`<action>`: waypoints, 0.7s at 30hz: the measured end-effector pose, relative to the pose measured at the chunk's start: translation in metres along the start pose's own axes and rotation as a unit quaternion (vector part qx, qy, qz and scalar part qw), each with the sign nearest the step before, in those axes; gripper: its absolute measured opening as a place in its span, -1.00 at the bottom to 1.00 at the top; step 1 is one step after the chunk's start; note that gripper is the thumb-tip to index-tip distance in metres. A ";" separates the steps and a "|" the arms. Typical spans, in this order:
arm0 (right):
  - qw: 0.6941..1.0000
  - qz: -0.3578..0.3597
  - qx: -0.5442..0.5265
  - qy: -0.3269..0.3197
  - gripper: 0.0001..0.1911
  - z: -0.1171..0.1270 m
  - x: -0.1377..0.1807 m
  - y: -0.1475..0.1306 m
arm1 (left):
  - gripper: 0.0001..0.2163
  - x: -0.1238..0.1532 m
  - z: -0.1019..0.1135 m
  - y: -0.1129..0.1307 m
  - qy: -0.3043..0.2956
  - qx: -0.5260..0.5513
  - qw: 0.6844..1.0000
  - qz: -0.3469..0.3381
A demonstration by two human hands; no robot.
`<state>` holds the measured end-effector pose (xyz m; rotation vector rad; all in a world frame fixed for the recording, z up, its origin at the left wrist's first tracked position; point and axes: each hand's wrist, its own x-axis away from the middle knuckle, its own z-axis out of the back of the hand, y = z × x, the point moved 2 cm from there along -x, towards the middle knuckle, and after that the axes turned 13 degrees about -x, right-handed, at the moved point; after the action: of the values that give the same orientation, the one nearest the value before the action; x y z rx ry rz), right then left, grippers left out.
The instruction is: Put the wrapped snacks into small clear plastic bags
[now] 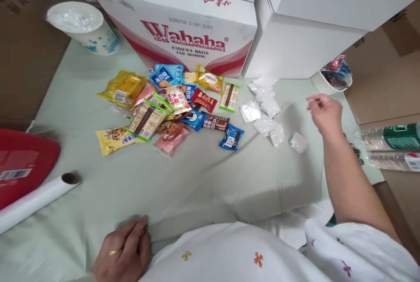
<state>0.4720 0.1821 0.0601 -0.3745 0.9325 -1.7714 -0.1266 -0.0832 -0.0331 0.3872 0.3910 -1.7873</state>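
Note:
My right hand (pixel 326 113) hovers over the right side of the cloth, just in front of a white paper cup (pixel 316 81) holding crumpled wrappers (pixel 337 71). Its fingers are bent inward, and nothing shows in them. Below and left of it lies a small white packet (pixel 299 142), with several similar clear-white packets (pixel 265 98) further left. My left hand (pixel 126 251), with a ring on one finger, rests curled on the cloth near my body, no object visible in it. Wrapped snacks (pixel 177 107) are heaped at the centre-left, including a blue packet (pixel 232 137) and a yellow cookie packet (pixel 114 141).
A white Wahaha water box (pixel 197 24) and plain white boxes (pixel 305 46) stand along the back. A paper cup (pixel 105 39) with clear plastic stands back left. A white tube (pixel 36 201) and red bag (pixel 22 159) lie left; plastic bottles (pixel 398 137) lie right.

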 end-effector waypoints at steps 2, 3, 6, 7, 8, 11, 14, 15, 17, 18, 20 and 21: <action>0.995 -0.056 -0.053 -0.070 -0.72 -0.014 0.037 -0.004 | -0.71 -0.005 0.001 0.002 0.006 -0.006 1.000 -0.005; 0.989 -0.082 -0.064 -0.105 -0.71 -0.021 0.053 -0.005 | -0.73 -0.007 0.003 0.003 0.009 -0.001 1.000 -0.007; 0.981 -0.106 -0.069 -0.148 -0.68 -0.038 0.092 -0.009 | -0.82 -0.017 0.011 0.002 -0.013 0.085 0.996 0.010; 0.982 -0.101 -0.083 -0.135 -0.69 -0.041 0.103 -0.013 | -0.86 -0.022 0.015 0.001 -0.033 0.133 0.990 0.036; 0.982 -0.095 -0.115 -0.113 -0.69 -0.044 0.113 -0.018 | -0.88 -0.029 0.019 0.000 -0.061 0.187 0.978 0.072; 0.949 -0.107 -0.292 -0.061 -0.66 -0.059 0.146 -0.041 | -0.87 -0.055 0.028 0.007 -0.134 0.332 0.916 0.180; 0.878 -0.173 -0.439 -0.081 -0.61 -0.094 0.186 -0.070 | -0.80 -0.092 0.022 0.035 -0.199 0.465 0.845 0.172; 0.859 -0.195 -0.464 -0.095 -0.59 -0.108 0.199 -0.080 | -0.77 -0.105 0.016 0.046 -0.203 0.498 0.825 0.173; 0.837 -0.218 -0.488 -0.121 -0.57 -0.135 0.222 -0.098 | -0.75 -0.129 -0.002 0.069 -0.208 0.552 0.787 0.178; 0.834 -0.218 -0.489 -0.133 -0.57 -0.145 0.231 -0.106 | -0.72 -0.139 -0.012 0.079 -0.224 0.582 0.760 0.183; 0.848 -0.192 -0.469 -0.154 -0.61 -0.159 0.245 -0.117 | -0.62 -0.152 -0.032 0.097 -0.261 0.644 0.687 0.212; 0.863 -0.167 -0.448 -0.165 -0.65 -0.163 0.250 -0.121 | -0.60 -0.156 -0.040 0.103 -0.280 0.664 0.661 0.209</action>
<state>0.1889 0.0421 0.0000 -1.4620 1.4581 -1.3795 0.0130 0.0440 -0.0033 0.7863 -1.4587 -1.3187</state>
